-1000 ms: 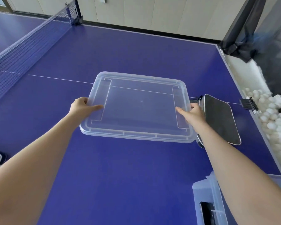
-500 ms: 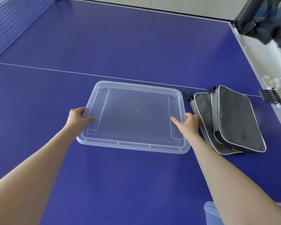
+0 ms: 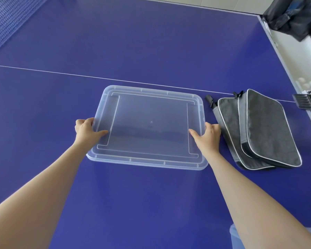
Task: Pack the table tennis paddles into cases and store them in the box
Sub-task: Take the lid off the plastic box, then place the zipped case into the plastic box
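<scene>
Your bare forearms run up from the bottom corners of the frame and draw together toward the middle. Your left hand (image 3: 87,131), left of centre, lays its thumb flat on top of the clear lid (image 3: 151,126), fingers curled round its left edge. Your right hand (image 3: 207,136), right of centre, mirrors it: thumb on top, pointing inward, fingers wrapped over the right edge.

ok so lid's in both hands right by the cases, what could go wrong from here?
1. The right hand grips the lid close beside the stacked grey cases; moving it right could shove them toward the edge of the table.
2. The upper case leans on the lower case, so a nudge may slide it off.
</scene>
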`<state>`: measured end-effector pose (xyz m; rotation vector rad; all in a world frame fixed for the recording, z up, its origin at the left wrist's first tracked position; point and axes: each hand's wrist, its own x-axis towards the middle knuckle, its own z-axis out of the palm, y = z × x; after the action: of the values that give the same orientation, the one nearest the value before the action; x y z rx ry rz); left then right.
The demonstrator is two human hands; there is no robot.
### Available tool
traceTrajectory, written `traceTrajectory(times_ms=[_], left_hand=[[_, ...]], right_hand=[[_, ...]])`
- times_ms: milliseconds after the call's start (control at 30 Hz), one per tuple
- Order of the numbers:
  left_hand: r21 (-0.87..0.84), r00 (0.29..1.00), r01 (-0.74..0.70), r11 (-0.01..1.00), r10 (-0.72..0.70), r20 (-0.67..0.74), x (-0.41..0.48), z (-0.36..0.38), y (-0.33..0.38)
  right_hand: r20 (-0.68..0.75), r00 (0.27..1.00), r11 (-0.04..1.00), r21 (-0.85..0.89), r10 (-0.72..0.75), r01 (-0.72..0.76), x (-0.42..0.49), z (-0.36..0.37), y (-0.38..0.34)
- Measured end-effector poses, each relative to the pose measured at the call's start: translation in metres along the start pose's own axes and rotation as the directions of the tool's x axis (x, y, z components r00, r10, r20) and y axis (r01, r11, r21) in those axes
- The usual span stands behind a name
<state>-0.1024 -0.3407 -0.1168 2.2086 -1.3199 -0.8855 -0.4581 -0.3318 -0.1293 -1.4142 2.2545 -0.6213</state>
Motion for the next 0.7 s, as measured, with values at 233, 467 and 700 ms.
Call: traceTrajectory(times_ms=[233,467,700], left_hand=[[0.137,0.999,0.032,0.99,-0.036,0.029,-0.013,-0.011,0.009],[0.375,0.987,-0.112,0.92,0.058,0.152,-0.06,-0.031,0.011],[0.487,0.962,-0.266,0.832,0.195,0.192,-0.129,-0.066,0.0]], right_hand=[[0.063,0.998,0.999,-0.036,-0.003,0.005,-0.017,-0.015,-0.006],[0.213,0.974,0.986,-0.133,-0.072,0.102,-0.06,-0.038,-0.028],[0.284,0.932,0.927,-0.233,-0.223,0.293,-0.123,-0.069,-0.062]])
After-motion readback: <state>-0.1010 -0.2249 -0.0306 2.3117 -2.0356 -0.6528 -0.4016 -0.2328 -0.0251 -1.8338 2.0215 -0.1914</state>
